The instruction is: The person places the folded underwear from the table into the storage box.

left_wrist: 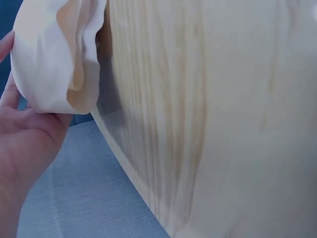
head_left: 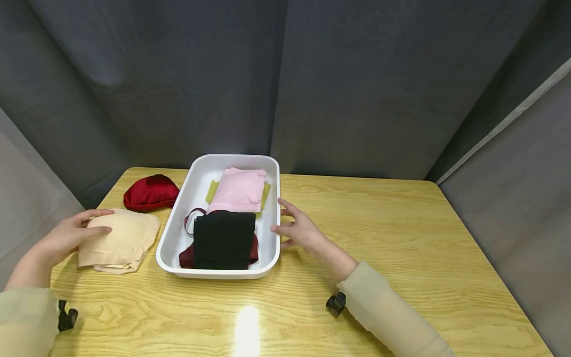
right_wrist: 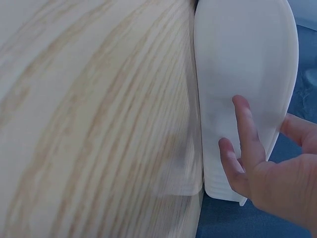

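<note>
A folded cream cloth lies at the left of the table. My left hand holds its left side, the thumb on top; in the left wrist view the palm meets the cloth's folded edge, and some fingers are hidden behind it. My right hand grips the right rim of a white tray, its thumb over the rim and other fingers against the outer wall. Inside the tray are a folded black cloth over a dark red garment, and a pink cloth bundle on a yellow-green piece.
A shiny red cloth item lies behind the cream cloth, close to the tray's left side. Grey curtains hang behind the wooden table and at both sides. A dark red strap loops along the tray's left part.
</note>
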`<state>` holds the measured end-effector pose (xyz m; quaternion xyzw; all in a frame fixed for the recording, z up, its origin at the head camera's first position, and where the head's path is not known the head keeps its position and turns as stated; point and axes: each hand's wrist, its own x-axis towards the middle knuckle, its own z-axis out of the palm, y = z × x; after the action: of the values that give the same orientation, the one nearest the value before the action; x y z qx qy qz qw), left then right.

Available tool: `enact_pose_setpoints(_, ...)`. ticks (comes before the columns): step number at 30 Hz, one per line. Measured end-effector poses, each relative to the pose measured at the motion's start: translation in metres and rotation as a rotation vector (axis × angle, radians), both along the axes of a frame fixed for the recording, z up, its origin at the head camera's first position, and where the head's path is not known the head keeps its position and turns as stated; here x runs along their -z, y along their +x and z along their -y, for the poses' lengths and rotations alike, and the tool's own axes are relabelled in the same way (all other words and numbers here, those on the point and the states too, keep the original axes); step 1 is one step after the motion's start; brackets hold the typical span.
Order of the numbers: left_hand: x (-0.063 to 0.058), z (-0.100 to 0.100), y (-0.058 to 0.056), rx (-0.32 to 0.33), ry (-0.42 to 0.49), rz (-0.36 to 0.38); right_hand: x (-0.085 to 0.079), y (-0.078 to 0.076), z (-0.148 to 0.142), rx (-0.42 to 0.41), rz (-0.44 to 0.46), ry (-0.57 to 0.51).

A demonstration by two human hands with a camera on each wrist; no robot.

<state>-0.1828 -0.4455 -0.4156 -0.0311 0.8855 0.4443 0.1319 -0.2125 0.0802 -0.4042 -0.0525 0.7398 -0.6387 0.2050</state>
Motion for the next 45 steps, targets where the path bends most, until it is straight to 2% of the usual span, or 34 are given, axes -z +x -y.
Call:
enact_pose_setpoints(7,0.003,-0.002,0.001,-0.034,0.069,-0.023,0.002,0.0,-0.001,-0.001,-0.001,-0.006)
enact_pose_setpoints(14,0.007,-0.005,0.0,-0.032,0.118,-0.034,0.002,-0.001,-0.001,0.001,0.006,0.0)
enact_pose_setpoints(21,0.014,-0.006,-0.002,-0.055,0.119,-0.079,0.002,0.0,0.0,0.015,-0.001,-0.001)
enact_pose_setpoints(28,0.018,-0.006,-0.001,-0.068,0.238,-0.066,0.003,-0.001,0.0,0.012,0.0,-0.006)
enact_pose_setpoints(30,0.018,-0.006,-0.001,-0.079,0.255,-0.066,0.003,-0.001,0.0,0.01,-0.001,-0.01)
enact_pose_setpoints(34,0.013,-0.006,0.0,-0.095,0.228,-0.067,0.003,-0.001,0.0,0.007,-0.004,-0.013)
enact_pose_setpoints(37,0.008,-0.006,0.0,-0.094,0.2,-0.073,0.004,-0.001,0.0,0.006,-0.004,-0.014)
enact_pose_setpoints(45,-0.006,-0.01,0.0,-0.086,0.206,-0.1,0.004,-0.001,0.0,0.005,-0.003,-0.014)
